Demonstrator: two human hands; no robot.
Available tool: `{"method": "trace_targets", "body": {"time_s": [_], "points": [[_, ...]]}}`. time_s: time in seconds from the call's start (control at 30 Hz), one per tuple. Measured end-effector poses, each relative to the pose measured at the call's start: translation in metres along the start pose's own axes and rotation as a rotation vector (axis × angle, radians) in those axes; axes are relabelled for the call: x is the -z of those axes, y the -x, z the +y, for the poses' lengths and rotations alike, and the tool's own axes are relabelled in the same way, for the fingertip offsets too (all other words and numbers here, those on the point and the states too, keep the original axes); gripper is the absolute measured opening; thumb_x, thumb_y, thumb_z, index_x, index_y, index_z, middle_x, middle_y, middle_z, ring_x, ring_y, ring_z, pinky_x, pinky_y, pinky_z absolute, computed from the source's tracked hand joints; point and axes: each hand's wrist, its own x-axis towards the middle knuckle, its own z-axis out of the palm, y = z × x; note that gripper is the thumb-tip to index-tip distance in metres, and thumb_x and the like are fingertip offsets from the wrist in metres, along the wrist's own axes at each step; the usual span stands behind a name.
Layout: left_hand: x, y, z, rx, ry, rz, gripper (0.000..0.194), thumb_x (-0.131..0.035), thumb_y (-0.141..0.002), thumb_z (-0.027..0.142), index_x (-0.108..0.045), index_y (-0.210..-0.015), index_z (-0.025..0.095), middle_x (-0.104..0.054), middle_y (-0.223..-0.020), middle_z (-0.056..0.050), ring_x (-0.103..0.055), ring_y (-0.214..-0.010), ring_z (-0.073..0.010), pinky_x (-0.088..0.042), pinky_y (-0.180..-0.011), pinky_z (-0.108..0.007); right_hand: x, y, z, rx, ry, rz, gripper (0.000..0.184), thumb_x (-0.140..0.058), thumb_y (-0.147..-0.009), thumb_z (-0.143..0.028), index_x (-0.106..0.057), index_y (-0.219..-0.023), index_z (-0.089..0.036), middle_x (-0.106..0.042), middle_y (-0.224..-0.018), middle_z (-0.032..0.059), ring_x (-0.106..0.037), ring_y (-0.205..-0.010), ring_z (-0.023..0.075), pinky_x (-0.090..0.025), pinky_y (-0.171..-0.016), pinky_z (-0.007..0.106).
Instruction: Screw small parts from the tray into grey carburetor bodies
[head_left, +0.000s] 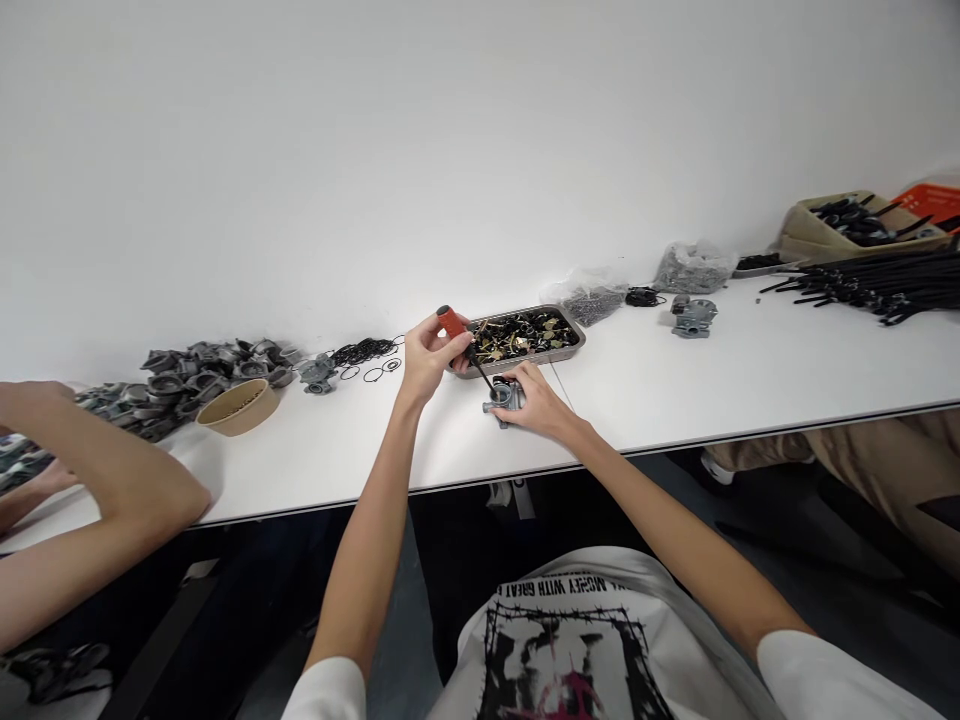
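My left hand point(430, 352) is closed around the red handle of a screwdriver point(451, 322). The dark shaft slants down to the right, and its tip reaches into a small grey carburetor body point(501, 397). On the right side, my right hand point(538, 400) grips that body against the white tabletop, fingers wrapped over its edge. Just behind both hands sits a metal tray point(577, 345) holding many small brass and black parts. What the screwdriver tip touches inside the body is too small to make out.
Left of me lie black rubber rings point(364, 350), a grey carburetor body point(318, 373), a paper bowl point(240, 408) and piled grey castings point(202, 372). Rightward are plastic bags point(694, 267), another body point(694, 316) and black tubes point(885, 285). A co-worker's arm point(112, 480) rests at far left.
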Motion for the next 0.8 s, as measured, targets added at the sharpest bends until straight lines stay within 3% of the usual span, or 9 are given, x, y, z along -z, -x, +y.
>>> {"method": "trace_targets", "body": {"time_s": [0.17, 0.27, 0.37, 0.5, 0.63, 0.73, 0.8], "points": [[-0.008, 0.004, 0.035, 0.040, -0.099, -0.228, 0.056, -0.084, -0.069, 0.014, -0.065, -0.121, 0.020, -0.070, -0.089, -0.007, -0.055, -0.046, -0.0079, -0.048, -0.042, -0.023, -0.001, -0.001, 0.004, -0.006, -0.005, -0.009, 0.053, -0.077, -0.080, -0.049, -0.054, -0.117, -0.020, -0.050, -0.116, 0.0106, -0.051, -0.113, 0.0291, -0.046, -0.100, 0.047], [-0.013, 0.005, 0.048, -0.007, -0.245, -0.323, 0.033, -0.080, -0.074, 0.016, -0.071, -0.106, 0.019, -0.067, -0.093, -0.006, -0.059, -0.054, -0.0085, -0.052, -0.048, -0.023, -0.001, -0.002, 0.004, -0.012, -0.003, -0.013, 0.051, -0.077, -0.080, -0.048, -0.054, -0.115, -0.020, -0.050, -0.115, 0.0102, -0.051, -0.113, 0.0288, -0.046, -0.100, 0.047], [-0.017, 0.005, 0.053, -0.084, -0.328, -0.269, 0.024, -0.080, -0.076, 0.022, -0.077, -0.100, 0.020, -0.063, -0.093, -0.007, -0.063, -0.060, -0.0112, -0.047, -0.043, -0.021, -0.001, -0.002, 0.003, -0.008, -0.003, 0.002, 0.049, -0.078, -0.079, -0.047, -0.054, -0.113, -0.021, -0.050, -0.113, 0.0092, -0.051, -0.112, 0.0283, -0.046, -0.100, 0.046], [-0.020, 0.005, 0.056, -0.060, -0.270, -0.258, 0.035, -0.076, -0.080, 0.020, -0.075, -0.115, 0.021, -0.067, -0.089, -0.008, -0.064, -0.060, -0.0133, -0.045, -0.041, -0.021, -0.001, -0.001, 0.003, -0.004, -0.009, 0.007, 0.047, -0.078, -0.080, -0.046, -0.054, -0.112, -0.021, -0.050, -0.112, 0.0087, -0.052, -0.111, 0.0273, -0.046, -0.099, 0.045], [-0.022, 0.005, 0.059, -0.056, -0.293, -0.307, 0.018, -0.078, -0.078, 0.019, -0.078, -0.096, 0.016, -0.067, -0.093, -0.009, -0.063, -0.062, -0.0125, -0.052, -0.046, -0.023, -0.002, -0.001, 0.004, -0.001, -0.005, 0.009, 0.047, -0.078, -0.080, -0.047, -0.054, -0.112, -0.022, -0.050, -0.111, 0.0084, -0.051, -0.110, 0.0277, -0.047, -0.098, 0.046], [-0.022, 0.005, 0.058, -0.059, -0.256, -0.239, 0.034, -0.081, -0.074, 0.021, -0.078, -0.107, 0.020, -0.066, -0.092, -0.008, -0.066, -0.063, -0.0152, -0.045, -0.039, -0.020, -0.002, -0.002, 0.004, -0.003, -0.004, 0.012, 0.046, -0.078, -0.080, -0.046, -0.054, -0.112, -0.022, -0.050, -0.111, 0.0082, -0.051, -0.110, 0.0277, -0.047, -0.099, 0.046], [-0.022, 0.004, 0.058, -0.033, -0.203, -0.261, 0.037, -0.077, -0.078, 0.023, -0.075, -0.115, 0.020, -0.068, -0.090, -0.009, -0.067, -0.065, -0.0165, -0.046, -0.040, -0.021, -0.002, -0.002, 0.005, -0.002, -0.002, 0.008, 0.046, -0.078, -0.081, -0.047, -0.055, -0.111, -0.022, -0.050, -0.111, 0.0082, -0.051, -0.110, 0.0276, -0.047, -0.099, 0.046]]}}
